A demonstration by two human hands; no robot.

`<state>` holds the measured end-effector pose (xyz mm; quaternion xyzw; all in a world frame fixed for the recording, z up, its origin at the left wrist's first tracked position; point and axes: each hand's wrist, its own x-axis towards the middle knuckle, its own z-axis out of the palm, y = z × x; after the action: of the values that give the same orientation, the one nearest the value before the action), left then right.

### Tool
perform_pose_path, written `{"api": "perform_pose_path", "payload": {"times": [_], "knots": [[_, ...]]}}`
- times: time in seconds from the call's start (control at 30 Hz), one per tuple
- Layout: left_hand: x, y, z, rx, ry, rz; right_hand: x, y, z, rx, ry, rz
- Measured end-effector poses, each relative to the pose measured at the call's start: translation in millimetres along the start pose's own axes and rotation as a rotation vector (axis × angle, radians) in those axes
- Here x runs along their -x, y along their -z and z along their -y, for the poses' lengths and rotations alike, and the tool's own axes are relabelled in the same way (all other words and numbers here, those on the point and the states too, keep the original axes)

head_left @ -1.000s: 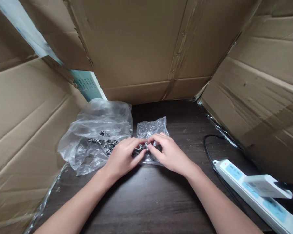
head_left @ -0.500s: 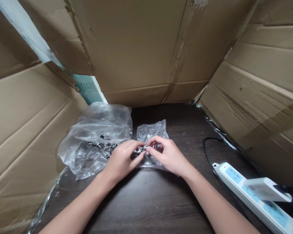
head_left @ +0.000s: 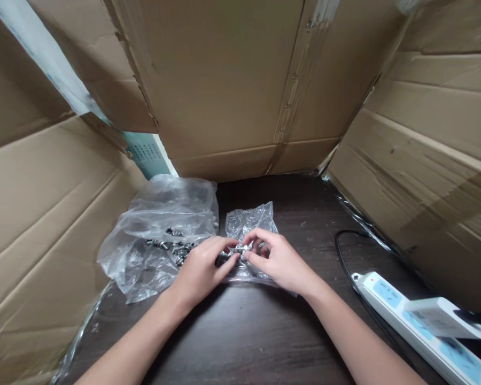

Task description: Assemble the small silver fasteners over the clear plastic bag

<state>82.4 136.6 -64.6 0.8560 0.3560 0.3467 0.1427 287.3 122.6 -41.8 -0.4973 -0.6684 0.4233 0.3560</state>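
Observation:
My left hand point(head_left: 202, 267) and my right hand point(head_left: 278, 259) meet fingertip to fingertip over a small clear plastic bag point(head_left: 248, 222) on the dark wooden table point(head_left: 248, 331). Between the fingertips sits a small silver metal part point(head_left: 239, 249), pinched from both sides. Left of my hands lies a larger crumpled clear bag point(head_left: 160, 230) with several small metal parts point(head_left: 172, 247) inside it. More parts under my hands are mostly hidden.
Cardboard walls point(head_left: 232, 80) close in the table at the back, left and right. A white power strip point(head_left: 420, 331) with a plugged adapter and a black cable point(head_left: 344, 256) lies at the right. A pale blue printed sheet point(head_left: 146, 152) shows at the back left.
The view has tilted slightly, so everything sits a little lower in the frame. My fingers have shifted a little on the small metal part; the bags have not moved.

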Motion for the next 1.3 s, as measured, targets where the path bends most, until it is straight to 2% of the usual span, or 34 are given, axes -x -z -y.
{"api": "perform_pose_path", "payload": {"times": [0.3,0.57,1.1,1.3], "knots": [[-3.3,0.6,-3.8,0.002,-0.046,-0.018,-0.1,-0.6,0.1,0.01,0.019,-0.021],[-2.0,-0.4,-0.6,-0.011,-0.012,-0.014,1.5,-0.2,4.7,0.087,0.058,-0.058],[-2.4,0.9,-2.3,-0.082,-0.099,-0.047,2.7,1.3,4.8,0.143,0.047,-0.027],[-2.3,0.2,-4.7,-0.075,-0.046,-0.076,3.2,2.0,6.7,0.129,0.094,-0.071]]}}
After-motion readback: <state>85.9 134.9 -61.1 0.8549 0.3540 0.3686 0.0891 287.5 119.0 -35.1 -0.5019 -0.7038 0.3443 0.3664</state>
